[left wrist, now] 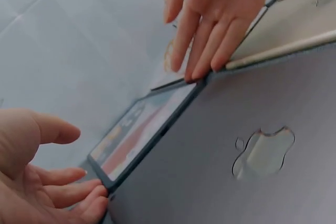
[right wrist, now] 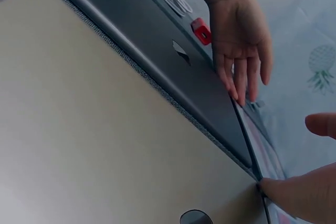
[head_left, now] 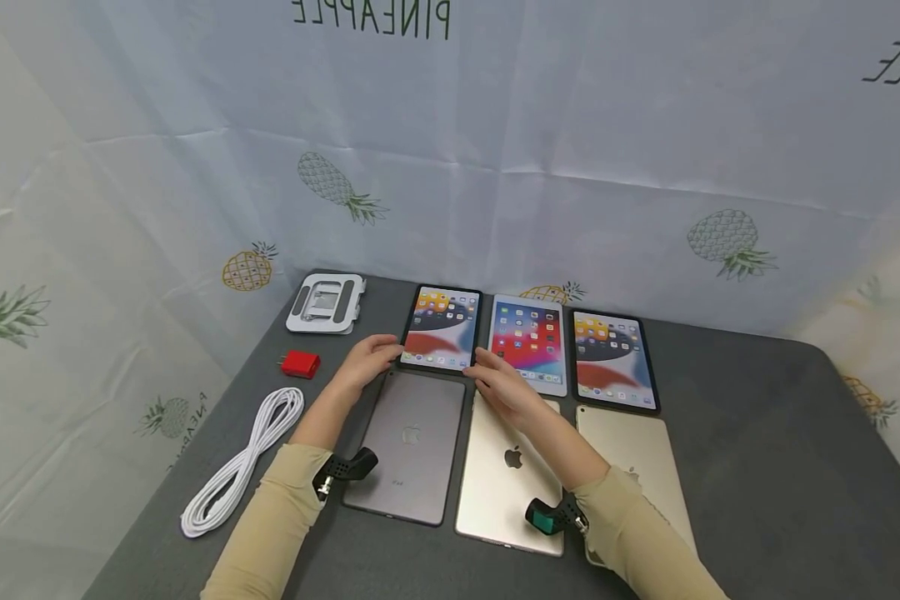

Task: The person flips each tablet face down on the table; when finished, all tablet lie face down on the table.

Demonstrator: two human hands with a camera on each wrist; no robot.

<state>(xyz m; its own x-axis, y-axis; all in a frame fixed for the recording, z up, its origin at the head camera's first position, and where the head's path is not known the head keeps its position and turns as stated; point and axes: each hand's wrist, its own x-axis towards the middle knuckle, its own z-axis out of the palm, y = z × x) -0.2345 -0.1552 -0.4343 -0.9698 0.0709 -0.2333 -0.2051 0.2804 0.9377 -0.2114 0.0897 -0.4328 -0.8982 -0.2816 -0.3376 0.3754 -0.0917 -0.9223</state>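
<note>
A small black-framed tablet [head_left: 441, 328] lies screen up at the back, its home screen lit. My left hand [head_left: 367, 362] is at its lower left corner, fingers extended against the edge; the left wrist view shows those fingertips [left wrist: 94, 198] touching the corner. At the opposite lower corner is my right hand [head_left: 504, 390], fingers nearly straight and touching the frame. Below the small tablet a grey tablet [head_left: 408, 446] lies back up, with a gold tablet [head_left: 506, 475] beside it, partly under my right forearm. A white-framed tablet [head_left: 528, 342] is just right of the small one.
Farther right are another black-framed tablet [head_left: 615, 358] and a second gold tablet [head_left: 633, 454], partly hidden by my sleeve. To the left lie a silver folding stand [head_left: 326, 302], a red charger plug [head_left: 300, 363] and a coiled white cable [head_left: 243, 462]. A pineapple-print curtain [head_left: 495, 208] hangs behind the table.
</note>
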